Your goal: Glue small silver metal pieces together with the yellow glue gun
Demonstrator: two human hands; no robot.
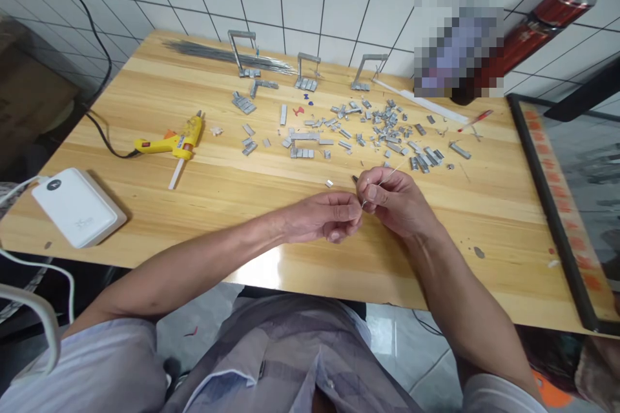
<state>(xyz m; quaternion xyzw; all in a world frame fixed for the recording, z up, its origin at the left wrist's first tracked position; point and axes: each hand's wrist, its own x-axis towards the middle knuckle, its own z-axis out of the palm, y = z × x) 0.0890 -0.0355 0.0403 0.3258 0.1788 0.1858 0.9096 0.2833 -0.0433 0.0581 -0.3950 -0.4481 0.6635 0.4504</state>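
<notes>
My left hand (pixel 323 216) is closed in a pinch, its fingertips meeting those of my right hand (pixel 400 203) above the near middle of the table. A thin, light strand (pixel 394 169), thread or fine wire, sticks up out of my right hand's pinch toward the upper right. Its lower end passes between both sets of fingertips. Beside the right fingers shows a small dark tip, too hidden to name. A small shiny metal piece (pixel 329 183) lies just beyond my left hand. Farther back is a grey frame built of staple strips (pixel 305 137), lying on the wood.
Three small upright frames (pixel 307 71) stand along the wall beside a bundle of thin metal rods (pixel 208 55). Loose staple pieces (pixel 387 122) are scattered mid-table. A yellow glue gun (pixel 186 139) and white power bank (pixel 80 206) lie left; a red flask (pixel 537 39) leans right.
</notes>
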